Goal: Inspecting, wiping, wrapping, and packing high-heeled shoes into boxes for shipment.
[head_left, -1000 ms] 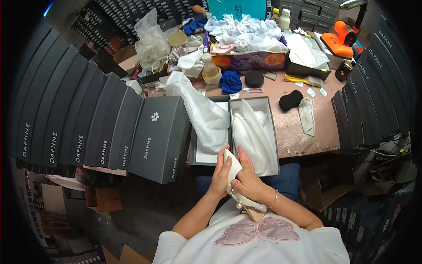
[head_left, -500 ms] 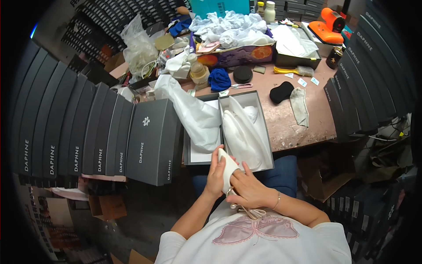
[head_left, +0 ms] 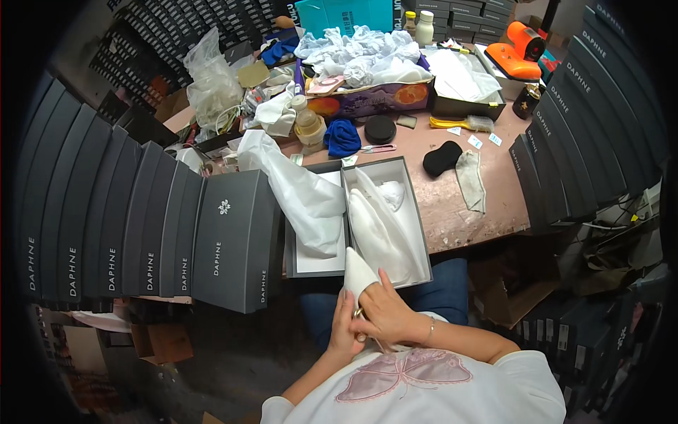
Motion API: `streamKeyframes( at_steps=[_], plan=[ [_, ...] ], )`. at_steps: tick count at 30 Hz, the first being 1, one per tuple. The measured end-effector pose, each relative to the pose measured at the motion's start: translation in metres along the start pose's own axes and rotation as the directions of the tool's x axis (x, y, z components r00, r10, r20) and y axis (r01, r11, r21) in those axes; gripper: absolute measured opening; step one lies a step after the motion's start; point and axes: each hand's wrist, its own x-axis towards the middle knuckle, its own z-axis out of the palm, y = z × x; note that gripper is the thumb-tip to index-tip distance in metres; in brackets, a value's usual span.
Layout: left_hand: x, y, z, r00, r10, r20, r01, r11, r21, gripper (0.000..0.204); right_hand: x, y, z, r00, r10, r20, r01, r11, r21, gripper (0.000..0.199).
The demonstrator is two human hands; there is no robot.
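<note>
A white pointed-toe shoe (head_left: 360, 268) is held close to my body, its toe pointing away from me over the near edge of an open grey shoebox (head_left: 418, 219). My left hand (head_left: 344, 328) grips the shoe low on its left side, near the heel end. My right hand (head_left: 387, 312) holds it from the right, fingers at its opening; their tips are hidden. Inside the box lies another white shoe (head_left: 369, 220), partly covered by thin white wrapping. Beside it, white tissue paper (head_left: 300, 205) spreads over the box's left half (head_left: 311, 263).
Closed grey shoeboxes (head_left: 233, 240) stand in a row at left; more boxes (head_left: 565, 134) are stacked at right. Behind the open box are a blue cloth (head_left: 343, 138), a round black tin (head_left: 380, 130), a black pad (head_left: 442, 158), a yellow-handled brush (head_left: 462, 124) and a carton of crumpled paper (head_left: 374, 102).
My left hand has slid from the toe end down toward the heel, baring the shoe's toe. The shoe has come a little nearer to me. The view has shifted slightly.
</note>
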Motion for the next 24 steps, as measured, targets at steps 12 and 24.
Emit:
streamKeyframes(
  at_steps=[12,24],
  plan=[
    [0.002,0.003,0.001,0.964,0.012,0.265,-0.031,0.997,0.067,0.054,0.108,0.163,-0.102,0.98,0.191,-0.052,-0.183,0.773,-0.608,0.013],
    [0.007,0.035,-0.014,0.973,0.132,0.19,-0.136,0.991,0.006,0.063,0.098,0.051,-0.135,0.984,0.089,-0.156,-0.043,0.96,0.276,0.04]
  ],
)
